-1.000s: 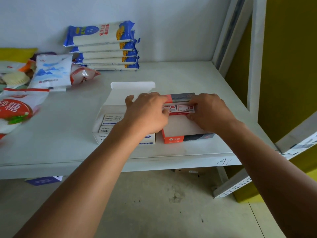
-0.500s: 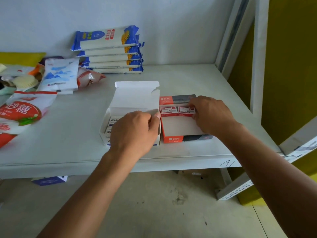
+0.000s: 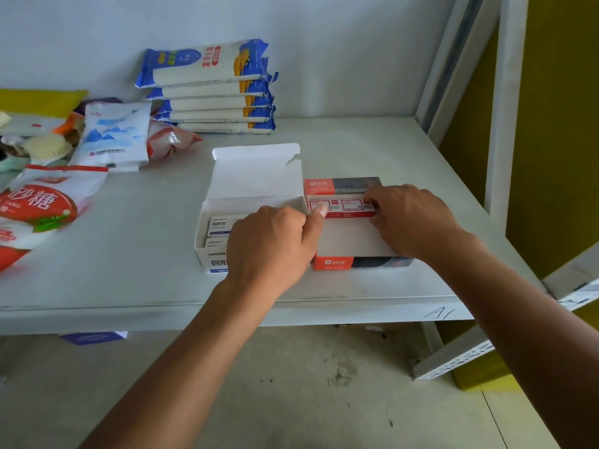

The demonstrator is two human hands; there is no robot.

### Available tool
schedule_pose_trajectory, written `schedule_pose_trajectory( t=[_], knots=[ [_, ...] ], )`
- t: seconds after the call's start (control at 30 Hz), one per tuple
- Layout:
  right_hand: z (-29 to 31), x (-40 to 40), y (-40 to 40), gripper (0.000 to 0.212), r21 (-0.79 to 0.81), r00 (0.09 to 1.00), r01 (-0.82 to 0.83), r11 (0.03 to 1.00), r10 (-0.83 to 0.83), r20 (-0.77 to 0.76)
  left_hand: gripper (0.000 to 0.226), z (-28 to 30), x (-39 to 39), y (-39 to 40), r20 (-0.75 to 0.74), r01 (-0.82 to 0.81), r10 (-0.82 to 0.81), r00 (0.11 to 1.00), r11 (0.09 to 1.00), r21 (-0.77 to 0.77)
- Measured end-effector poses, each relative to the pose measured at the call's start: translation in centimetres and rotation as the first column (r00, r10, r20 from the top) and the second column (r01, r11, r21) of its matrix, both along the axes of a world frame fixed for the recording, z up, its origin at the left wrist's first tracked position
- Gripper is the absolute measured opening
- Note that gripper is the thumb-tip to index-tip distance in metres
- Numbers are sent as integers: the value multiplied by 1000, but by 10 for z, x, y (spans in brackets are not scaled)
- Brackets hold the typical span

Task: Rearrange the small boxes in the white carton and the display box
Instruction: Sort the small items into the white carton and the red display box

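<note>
The white carton (image 3: 210,260) stands open on the shelf, its lid (image 3: 256,176) tipped back, with small white boxes (image 3: 220,225) lying inside. Touching its right side is the red and dark display box (image 3: 340,262), which has a row of small red boxes (image 3: 343,205) along its back and a bare floor in front of them. My left hand (image 3: 272,247) is curled over the carton's right part, its thumb tip against the left end of the red row. My right hand (image 3: 411,218) has its fingers on the right end of that row.
A stack of blue and white packets (image 3: 210,92) lies at the back wall. Assorted bags (image 3: 113,137) and a red sugar bag (image 3: 39,209) cover the shelf's left side. A white upright post (image 3: 505,124) stands at the right. The shelf's front edge (image 3: 291,315) is just below the boxes.
My left hand left the red boxes for the carton's right edge, then shifted right again so its thumb reaches the row's left end. My right hand stayed on the row.
</note>
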State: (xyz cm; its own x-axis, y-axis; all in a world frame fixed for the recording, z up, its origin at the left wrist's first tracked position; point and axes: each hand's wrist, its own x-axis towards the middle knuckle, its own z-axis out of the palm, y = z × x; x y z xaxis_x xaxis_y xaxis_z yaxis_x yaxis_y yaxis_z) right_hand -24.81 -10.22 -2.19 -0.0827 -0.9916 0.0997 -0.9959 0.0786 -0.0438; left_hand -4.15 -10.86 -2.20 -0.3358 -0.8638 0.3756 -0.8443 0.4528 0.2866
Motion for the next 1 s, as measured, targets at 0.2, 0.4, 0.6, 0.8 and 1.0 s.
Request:
schedule_pose_trajectory(
  t=[0.2,0.4,0.6,0.8,1.0],
  knots=[
    [-4,2,12,26,-29,1000,3,1000,-4,-27,68,1,4,1,-45,100,-99,994,995,21],
    [-10,7,11,25,-61,997,68,996,-69,-16,64,1,6,3,-84,143,-139,987,989,43],
    [-9,7,8,27,-67,997,71,995,-70,9,61,1,6,5,-82,141,-139,987,990,26],
    [5,22,13,24,-227,998,42,973,-30,58,56,7,9,3,-149,83,-83,985,997,-11],
    [6,49,19,32,-236,980,-12,972,59,192,32,17,26,10,-280,114,-177,944,967,-227]
  ],
)
